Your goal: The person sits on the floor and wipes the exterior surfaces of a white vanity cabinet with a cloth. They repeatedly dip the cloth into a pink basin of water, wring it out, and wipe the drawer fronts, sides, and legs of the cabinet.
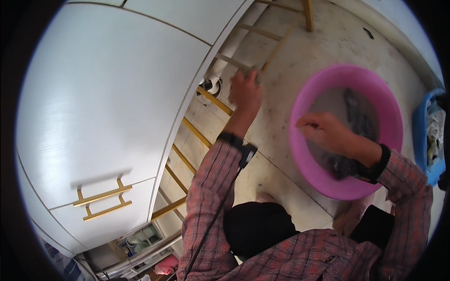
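A large pink plastic basin [346,191] stands on the floor in front of me, with cloudy water and dark wet cloth [358,116] inside. My right hand [323,133] is over the near left part of the basin, fingers curled together; whether it pinches anything small does not show. To the left of the basin, my left hand [246,87] is raised above the floor beside the gold metal rack. It is blurred, and something thin and greyish may be at its fingertips, but I cannot tell what. Both wrists carry black bands.
A white cabinet [105,87] with gold handles fills the left side. Gold rack bars [197,131] and a white drain pipe [225,56] lie beside it. A blue plastic basket [420,123] holding crumpled items stands at the far right. A small dark scrap [368,33] lies on the floor.
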`<action>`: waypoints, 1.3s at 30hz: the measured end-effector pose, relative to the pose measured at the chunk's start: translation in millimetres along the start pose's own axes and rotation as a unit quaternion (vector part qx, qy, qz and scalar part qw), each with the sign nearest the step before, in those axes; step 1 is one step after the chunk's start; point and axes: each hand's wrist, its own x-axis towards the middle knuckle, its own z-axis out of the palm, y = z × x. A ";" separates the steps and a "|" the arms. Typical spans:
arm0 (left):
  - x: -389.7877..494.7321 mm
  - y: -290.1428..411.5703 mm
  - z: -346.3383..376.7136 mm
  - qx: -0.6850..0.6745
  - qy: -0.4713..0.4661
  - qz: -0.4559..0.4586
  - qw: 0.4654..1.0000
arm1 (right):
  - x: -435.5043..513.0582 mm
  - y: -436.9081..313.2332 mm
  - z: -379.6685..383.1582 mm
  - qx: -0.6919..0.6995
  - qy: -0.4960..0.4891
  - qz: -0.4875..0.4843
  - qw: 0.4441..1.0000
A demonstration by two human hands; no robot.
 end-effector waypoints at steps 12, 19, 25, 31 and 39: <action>-56.4 -48.6 -22.2 0.009 0.039 0.057 0.998 | 13.1 -23.3 8.2 -0.051 -0.042 0.028 0.997; -141.0 -153.4 -75.9 -0.033 -0.087 -0.086 0.992 | 22.0 -38.9 32.6 -0.075 -0.068 0.006 0.995; -190.9 -184.2 -73.2 -0.177 0.021 -0.126 0.976 | 23.7 -42.7 46.0 -0.096 -0.079 -0.010 0.992; -258.5 -237.3 -110.6 -0.057 -0.029 -0.261 0.963 | 32.7 -32.1 55.7 -0.086 -0.076 0.000 0.993; -279.9 -247.7 -101.6 -0.032 0.019 -0.243 0.969 | 32.7 -27.4 46.2 -0.151 -0.084 -0.060 0.983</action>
